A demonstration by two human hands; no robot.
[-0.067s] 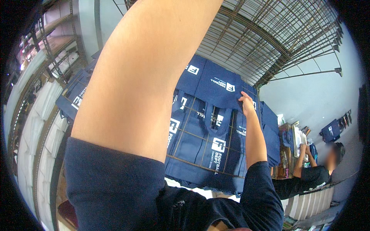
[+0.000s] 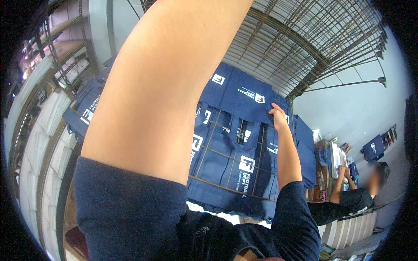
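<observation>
Our right hand (image 2: 278, 114) is pinching a navy bag (image 2: 244, 98) edge against the grid (image 2: 305, 48); our left hand is running out of frame.

White square logo labels (image 2: 247, 164) on navy bags (image 2: 226, 174)

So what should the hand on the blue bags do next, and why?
Probably slide the top navy bag level on the wire grid. The right hand touches its lower edge, and it hangs tilted over other bags. The left hand is out of view.
</observation>
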